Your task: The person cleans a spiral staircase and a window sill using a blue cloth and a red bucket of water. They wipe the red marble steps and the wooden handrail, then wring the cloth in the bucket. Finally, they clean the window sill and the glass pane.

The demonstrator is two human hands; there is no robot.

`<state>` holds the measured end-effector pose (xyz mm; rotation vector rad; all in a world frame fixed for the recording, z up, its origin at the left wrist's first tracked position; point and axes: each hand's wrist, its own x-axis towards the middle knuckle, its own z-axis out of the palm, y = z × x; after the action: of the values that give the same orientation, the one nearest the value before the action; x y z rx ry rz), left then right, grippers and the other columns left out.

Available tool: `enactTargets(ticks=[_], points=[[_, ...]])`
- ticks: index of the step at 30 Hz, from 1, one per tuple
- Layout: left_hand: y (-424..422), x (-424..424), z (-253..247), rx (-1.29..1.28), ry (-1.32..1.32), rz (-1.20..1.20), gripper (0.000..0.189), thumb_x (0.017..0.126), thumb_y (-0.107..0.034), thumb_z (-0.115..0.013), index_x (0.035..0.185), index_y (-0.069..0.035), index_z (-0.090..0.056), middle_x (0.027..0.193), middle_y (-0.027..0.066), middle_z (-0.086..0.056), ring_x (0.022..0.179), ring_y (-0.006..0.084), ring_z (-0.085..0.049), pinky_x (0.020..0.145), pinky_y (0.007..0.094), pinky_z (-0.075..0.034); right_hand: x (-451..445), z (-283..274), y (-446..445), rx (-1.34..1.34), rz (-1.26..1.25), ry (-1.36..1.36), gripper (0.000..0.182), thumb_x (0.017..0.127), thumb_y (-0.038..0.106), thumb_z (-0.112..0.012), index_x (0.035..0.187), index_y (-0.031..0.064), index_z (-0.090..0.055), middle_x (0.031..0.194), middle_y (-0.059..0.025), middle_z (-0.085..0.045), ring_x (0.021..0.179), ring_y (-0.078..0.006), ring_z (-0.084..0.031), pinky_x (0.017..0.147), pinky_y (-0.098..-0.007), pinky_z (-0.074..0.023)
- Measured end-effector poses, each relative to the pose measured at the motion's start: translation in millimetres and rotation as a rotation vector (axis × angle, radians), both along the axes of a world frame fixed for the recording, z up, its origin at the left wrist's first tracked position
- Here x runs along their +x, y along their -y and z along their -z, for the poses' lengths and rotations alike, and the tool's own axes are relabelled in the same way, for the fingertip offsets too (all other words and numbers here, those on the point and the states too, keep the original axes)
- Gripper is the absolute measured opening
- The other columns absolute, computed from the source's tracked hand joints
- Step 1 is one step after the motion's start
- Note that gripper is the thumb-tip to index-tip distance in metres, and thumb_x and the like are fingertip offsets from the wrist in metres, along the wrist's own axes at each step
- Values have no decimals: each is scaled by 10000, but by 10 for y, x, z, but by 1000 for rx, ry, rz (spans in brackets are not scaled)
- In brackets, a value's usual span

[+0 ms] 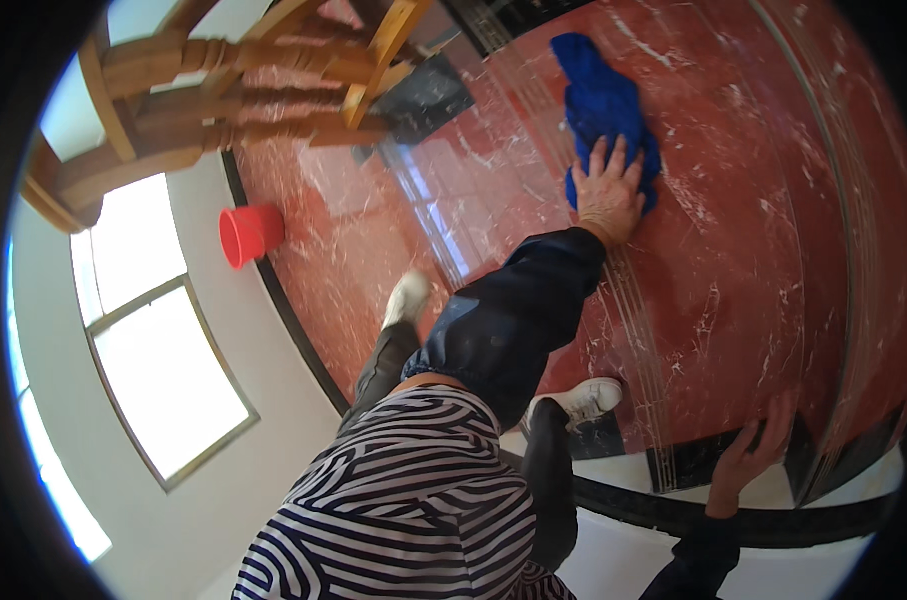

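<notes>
My left hand (611, 191) presses palm down on a bunched blue cloth (611, 105), fingers spread over its near end. The cloth lies on a red marble stair tread (693, 225) with white veins, and its far end trails away from me. A dark sleeve cover (513, 300) wraps my left forearm. At the lower right, my right hand (753, 454) is held out with fingers apart and nothing in it. It is over the wall end of the steps; whether its fingertips touch the stone I cannot tell.
A red plastic bucket (251, 234) stands by the wall at left, below a bright window (172, 382). A wooden balustrade (236, 97) is at the upper left. Grooved strips (637, 322) run along the step edges. My white shoes (584, 400) are on different levels.
</notes>
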<state>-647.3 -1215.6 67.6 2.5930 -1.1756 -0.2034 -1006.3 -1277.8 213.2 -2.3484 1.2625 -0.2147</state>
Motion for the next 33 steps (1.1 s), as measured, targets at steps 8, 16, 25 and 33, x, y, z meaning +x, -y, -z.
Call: enactTargets(ticks=[8, 16, 25, 33], points=[[55, -7, 37, -30, 7, 129, 608, 725, -230, -654, 1303, -143, -489, 1391, 120, -390, 1297, 335, -304, 974, 604, -277, -44, -99, -1115, 171, 114, -78, 304, 915, 69, -436, 1176, -43, -543, 1324, -212, -462, 1228, -389, -423, 1011, -452, -338], [-804, 506, 9, -54, -137, 771, 510, 770, -215, -611, 1262, -109, -529, 1400, 108, -380, 1300, 317, -311, 965, 576, -289, 253, -1027, -3854, 150, 546, -210, 283, 886, 71, -475, 1115, -62, -576, 1103, -214, -612, 1012, -379, -579, 898, -425, -454], [-3302, 2339, 1850, -205, -52, 558, 585, 763, -269, -681, 1230, 30, -496, 1497, 203, -211, 1369, 406, -219, 1073, 543, -204, 1842, -656, -5026, 435, 764, -25, 267, 847, -6, -496, 1087, -18, -612, 1065, -174, -631, 1023, -304, -599, 903, -368, -455], [-2919, 1244, 1556, 229, 133, 349, 533, 831, -417, -565, 1186, -20, -581, 1420, 194, -357, 1324, 383, -279, 984, 619, -248, 2438, 534, -5738, 785, 812, 310, 288, 806, -9, -569, 1077, 63, -632, 1021, -141, -649, 889, -266, -650, 750, -333, -532]])
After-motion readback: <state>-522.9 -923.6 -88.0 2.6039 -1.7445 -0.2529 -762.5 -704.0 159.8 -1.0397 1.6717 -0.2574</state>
